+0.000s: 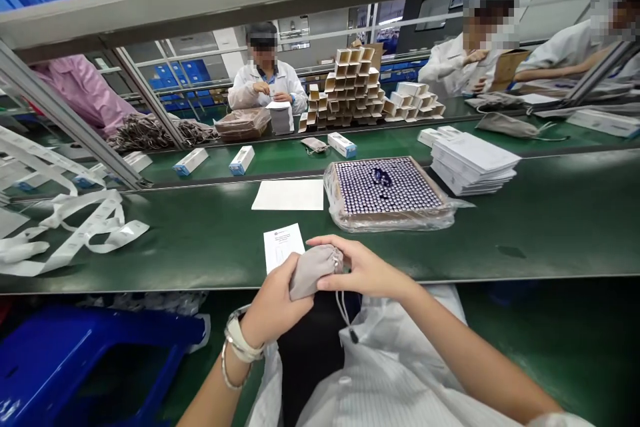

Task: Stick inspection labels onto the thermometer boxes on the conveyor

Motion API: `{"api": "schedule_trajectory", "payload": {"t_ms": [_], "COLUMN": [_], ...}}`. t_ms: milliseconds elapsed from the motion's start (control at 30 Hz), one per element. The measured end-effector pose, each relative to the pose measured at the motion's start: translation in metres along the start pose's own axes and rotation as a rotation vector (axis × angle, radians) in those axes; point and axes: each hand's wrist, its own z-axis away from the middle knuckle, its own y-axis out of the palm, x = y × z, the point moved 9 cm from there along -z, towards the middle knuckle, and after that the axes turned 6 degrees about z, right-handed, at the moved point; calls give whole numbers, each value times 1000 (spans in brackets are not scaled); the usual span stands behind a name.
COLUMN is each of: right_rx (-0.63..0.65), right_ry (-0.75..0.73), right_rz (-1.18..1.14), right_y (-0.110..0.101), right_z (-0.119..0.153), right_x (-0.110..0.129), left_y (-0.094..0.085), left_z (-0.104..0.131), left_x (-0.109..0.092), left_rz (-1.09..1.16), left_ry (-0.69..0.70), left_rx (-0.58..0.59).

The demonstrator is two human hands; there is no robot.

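Between both hands I hold a small grey drawstring pouch (pixel 316 269) above the table's front edge. My left hand (pixel 275 303) is wrapped round its left end, the thumb lying along the near side. At the gathered neck, the fingers and thumb of my right hand (pixel 363 267) close on the cloth from the right. The pouch's cord hangs down towards my lap. What the pouch contains is hidden. Just behind it lies a printed white leaflet (pixel 283 244), partly covered by my hands. A bag-lined tray (pixel 395 221) packed with small purple-topped pieces stands beyond my right hand.
A blank white sheet (pixel 289 195) lies left of the tray, a stack of booklets (pixel 473 159) to its right. White label strips (pixel 95 230) heap at the left. Small white boxes (pixel 242 160) and a grey pouch sit on the green belt behind. Several co-workers sit across.
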Motion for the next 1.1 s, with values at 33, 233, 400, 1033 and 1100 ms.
{"api": "schedule_trajectory", "payload": {"t_ms": [33, 233, 400, 1033, 1100], "right_rx": [8, 251, 61, -146, -152], "right_ry": [19, 175, 96, -282, -294], "right_rz": [4, -183, 62, -83, -30], "right_y": [3, 16, -14, 89, 92], "right_z": [2, 19, 22, -32, -34], "right_x": [0, -18, -21, -15, -13], "left_y": [-1, -1, -8, -60, -66], "left_z": [0, 4, 10, 36, 35], "left_x": [0, -2, -9, 29, 37], "left_rz": [4, 177, 483, 434, 365], "left_ry": [-7, -72, -117, -261, -293], "left_rx": [-8, 10, -49, -845, -856]}}
